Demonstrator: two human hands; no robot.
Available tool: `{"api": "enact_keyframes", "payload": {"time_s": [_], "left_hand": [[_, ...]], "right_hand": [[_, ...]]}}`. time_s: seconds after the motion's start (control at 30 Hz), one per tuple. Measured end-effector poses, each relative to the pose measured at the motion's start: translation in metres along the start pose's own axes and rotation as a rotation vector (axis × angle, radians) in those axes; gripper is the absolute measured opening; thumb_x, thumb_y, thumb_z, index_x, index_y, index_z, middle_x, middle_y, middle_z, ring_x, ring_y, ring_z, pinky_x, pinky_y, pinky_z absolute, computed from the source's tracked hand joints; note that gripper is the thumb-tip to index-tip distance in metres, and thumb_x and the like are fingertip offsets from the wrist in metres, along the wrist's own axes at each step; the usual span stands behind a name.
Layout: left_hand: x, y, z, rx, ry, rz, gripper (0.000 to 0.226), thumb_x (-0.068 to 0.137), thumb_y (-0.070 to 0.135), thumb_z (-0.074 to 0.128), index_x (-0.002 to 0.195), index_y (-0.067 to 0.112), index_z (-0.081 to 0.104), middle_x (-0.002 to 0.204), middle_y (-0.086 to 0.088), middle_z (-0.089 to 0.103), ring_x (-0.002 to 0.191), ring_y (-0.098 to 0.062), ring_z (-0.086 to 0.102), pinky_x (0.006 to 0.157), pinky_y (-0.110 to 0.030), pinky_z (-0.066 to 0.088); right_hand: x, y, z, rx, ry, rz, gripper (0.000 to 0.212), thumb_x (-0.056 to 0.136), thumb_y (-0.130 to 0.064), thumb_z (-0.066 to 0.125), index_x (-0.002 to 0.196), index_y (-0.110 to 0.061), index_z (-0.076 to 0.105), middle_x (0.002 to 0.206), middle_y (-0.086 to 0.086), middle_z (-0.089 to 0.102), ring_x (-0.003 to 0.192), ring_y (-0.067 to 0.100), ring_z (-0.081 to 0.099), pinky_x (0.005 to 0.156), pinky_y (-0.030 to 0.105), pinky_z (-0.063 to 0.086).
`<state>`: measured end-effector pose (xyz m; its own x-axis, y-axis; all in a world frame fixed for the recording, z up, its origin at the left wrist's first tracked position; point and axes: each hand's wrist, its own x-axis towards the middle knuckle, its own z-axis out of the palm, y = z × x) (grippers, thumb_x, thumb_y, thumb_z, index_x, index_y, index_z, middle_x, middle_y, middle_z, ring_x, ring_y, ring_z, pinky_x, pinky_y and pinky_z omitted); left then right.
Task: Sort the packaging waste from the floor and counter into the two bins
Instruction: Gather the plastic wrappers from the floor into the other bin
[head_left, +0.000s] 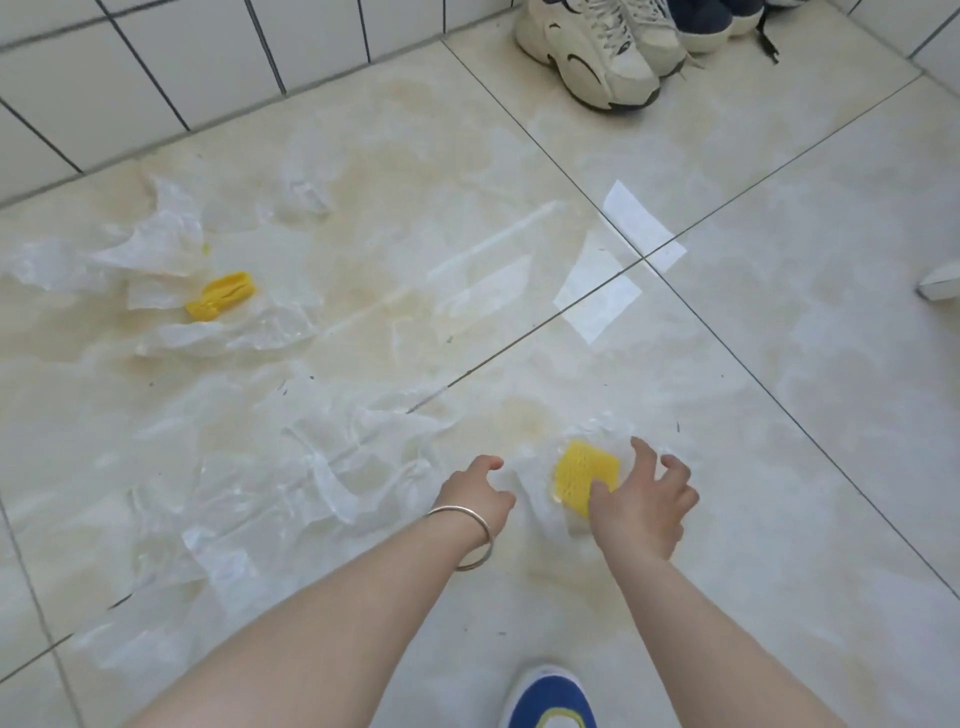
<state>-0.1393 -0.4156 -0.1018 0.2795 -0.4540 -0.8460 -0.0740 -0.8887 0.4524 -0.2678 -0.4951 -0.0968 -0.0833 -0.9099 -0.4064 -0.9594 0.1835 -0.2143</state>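
Barely begun: right hand (644, 499) spread open, touching yellow net (586, 477) at lower centre; left hand (478, 493) open, empty. Plastic (291, 483), papers (644, 226) and another net (222, 295) at left remain on the floor (779, 415); no bins visible.

I see the floor (779, 322) strewn with packaging. Near me, a foam net (584, 475) lies on a plastic wrap (602, 431), under my right hand (644, 499) — my left hand (475, 493) sits just left of it. A crumpled film (291, 483) spreads further left. Far left lies a second net (223, 295) among torn bags (156, 244). Two paper slips (644, 226) lie ahead, shoes (597, 47) beyond them by the wall (156, 62).
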Motion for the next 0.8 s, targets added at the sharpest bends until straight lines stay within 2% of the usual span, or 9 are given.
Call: {"api": "enact_keyframes", "payload": {"time_s": [0.07,0.13,0.27,0.37,0.47,0.53,0.6,0.67,0.8], "left_hand": [[0.003,0.003,0.008,-0.119,-0.026,-0.062,0.053,0.088,0.024,0.050,0.137,0.037,0.037,0.116,-0.008,0.058,0.098,-0.026,0.063,0.091,-0.039,0.054],[0.007,0.005,0.016,-0.200,-0.045,-0.106,0.054,0.088,0.026,0.052,0.137,0.041,0.035,0.116,-0.009,0.060,0.103,-0.025,0.064,0.091,-0.042,0.055],[0.010,0.010,0.027,-0.382,-0.095,-0.153,0.053,0.091,0.023,0.051,0.138,0.038,0.034,0.122,-0.005,0.056,0.101,-0.023,0.063,0.086,-0.046,0.056],[0.010,0.012,0.029,-0.401,-0.118,-0.133,0.045,0.091,0.020,0.051,0.133,0.034,0.039,0.120,-0.001,0.051,0.100,-0.025,0.057,0.084,-0.047,0.056],[0.011,0.011,0.029,-0.487,-0.158,-0.103,0.035,0.095,0.013,0.043,0.126,0.027,0.049,0.110,-0.003,0.057,0.092,-0.025,0.060,0.088,-0.045,0.054],[0.010,0.011,0.024,-0.502,-0.142,-0.075,0.034,0.094,0.009,0.040,0.120,0.026,0.054,0.109,-0.008,0.060,0.091,-0.027,0.060,0.091,-0.048,0.053],[0.009,0.012,0.015,-0.501,-0.115,-0.056,0.034,0.095,0.009,0.040,0.119,0.027,0.055,0.112,-0.010,0.060,0.095,-0.029,0.059,0.091,-0.049,0.053],[0.003,0.014,0.004,-0.542,-0.106,-0.042,0.032,0.096,0.009,0.039,0.118,0.027,0.054,0.110,-0.008,0.058,0.095,-0.028,0.057,0.089,-0.048,0.054],[-0.019,0.023,-0.025,-0.677,-0.143,-0.048,0.007,0.094,0.039,0.048,0.099,0.035,0.052,0.111,-0.002,0.061,0.094,-0.025,0.062,0.080,-0.043,0.057]], "right_hand": [[0.012,0.005,0.001,0.005,-0.045,0.039,0.074,0.084,-0.034,0.064,0.145,-0.034,0.022,0.152,0.004,0.013,0.135,0.031,0.019,0.096,0.047,0.040],[0.018,0.007,0.005,0.015,-0.123,0.046,0.082,0.081,-0.038,0.067,0.146,-0.036,0.018,0.152,0.004,0.012,0.135,0.032,0.018,0.098,0.047,0.040],[0.013,0.003,0.020,0.047,-0.233,-0.010,0.081,0.080,-0.034,0.069,0.147,-0.030,0.023,0.142,0.009,0.026,0.127,0.034,0.029,0.101,0.038,0.036],[0.005,-0.002,0.030,0.097,-0.291,-0.057,0.078,0.079,-0.025,0.068,0.146,-0.027,0.026,0.134,0.010,0.034,0.121,0.033,0.041,0.098,0.035,0.040],[-0.002,-0.013,0.038,0.258,-0.391,-0.045,0.063,0.081,-0.017,0.061,0.139,-0.023,0.037,0.128,0.009,0.044,0.112,0.029,0.054,0.089,0.032,0.047],[-0.008,-0.020,0.041,0.338,-0.439,-0.055,0.046,0.083,-0.015,0.059,0.127,-0.021,0.048,0.118,0.006,0.057,0.100,0.024,0.058,0.076,0.028,0.048],[-0.013,-0.029,0.041,0.409,-0.446,-0.051,0.034,0.085,-0.013,0.056,0.118,-0.020,0.054,0.103,0.000,0.062,0.086,0.018,0.056,0.058,0.021,0.042],[-0.018,-0.041,0.038,0.444,-0.391,-0.042,0.029,0.085,-0.012,0.054,0.113,-0.020,0.056,0.095,0.000,0.061,0.080,0.018,0.054,0.054,0.020,0.038],[-0.032,-0.074,0.032,0.550,-0.311,-0.042,0.014,0.092,-0.019,0.048,0.103,-0.018,0.055,0.084,-0.001,0.057,0.071,0.018,0.054,0.053,0.022,0.036]]}}
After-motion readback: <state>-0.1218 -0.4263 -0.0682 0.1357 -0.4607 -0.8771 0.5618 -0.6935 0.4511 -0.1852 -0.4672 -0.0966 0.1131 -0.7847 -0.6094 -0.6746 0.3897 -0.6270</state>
